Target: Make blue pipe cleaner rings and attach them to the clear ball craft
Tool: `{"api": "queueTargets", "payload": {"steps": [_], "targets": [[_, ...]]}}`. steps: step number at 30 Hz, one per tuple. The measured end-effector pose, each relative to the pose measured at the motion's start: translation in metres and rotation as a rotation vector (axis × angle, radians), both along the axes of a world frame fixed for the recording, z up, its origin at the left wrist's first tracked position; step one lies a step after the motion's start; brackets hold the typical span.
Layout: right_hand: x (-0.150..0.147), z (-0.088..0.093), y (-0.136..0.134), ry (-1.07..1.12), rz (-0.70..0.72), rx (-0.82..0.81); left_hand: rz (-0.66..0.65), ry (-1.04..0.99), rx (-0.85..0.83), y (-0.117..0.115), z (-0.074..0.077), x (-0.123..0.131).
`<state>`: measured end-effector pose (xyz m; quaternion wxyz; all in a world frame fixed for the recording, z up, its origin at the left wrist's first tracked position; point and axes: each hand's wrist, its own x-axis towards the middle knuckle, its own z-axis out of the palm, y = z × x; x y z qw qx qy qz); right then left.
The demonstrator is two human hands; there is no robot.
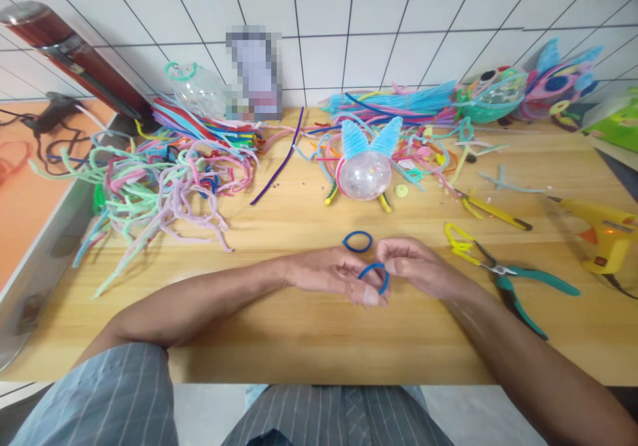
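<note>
Between my two hands is a dark blue pipe cleaner (367,271) bent into a ring. My left hand (343,278) pinches its lower part near the thumb, while the fingertips of my right hand (409,263) grip its upper right side. A second blue pipe-cleaner ring (357,232) lies on the table just beyond my hands. Farther back stands a clear plastic ball (365,175) with two light blue fuzzy ears (387,137), a pink band on its side and yellow-and-dark feet.
Tangled pipe cleaners (149,193) spread across the left; a purple one (277,157) lies alone. On the right are green-handled pliers (503,270), a yellow cutter (498,213) and a yellow glue gun (605,226). Decorated balls (493,97) and a red flask (74,57) stand by the tiled wall.
</note>
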<state>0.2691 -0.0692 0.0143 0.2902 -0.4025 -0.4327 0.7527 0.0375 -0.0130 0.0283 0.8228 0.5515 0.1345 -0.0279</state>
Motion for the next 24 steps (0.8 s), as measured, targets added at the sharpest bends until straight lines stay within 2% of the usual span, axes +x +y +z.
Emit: {"api": "queueTargets", "payload": {"steps": [5, 14, 24], "targets": [[-0.0003, -0.0008, -0.0002, 0.011, 0.005, 0.004, 0.047, 0.024, -0.001, 0.0030, -0.0009, 0.0001], [-0.0020, 0.0037, 0.0037, -0.008, -0.032, 0.043, 0.044, -0.014, -0.025, -0.0005, -0.0045, 0.0010], [-0.0001, -0.0017, 0.0036, -0.008, -0.019, 0.063, 0.041, -0.035, 0.048, -0.0010, -0.0083, 0.0014]]}}
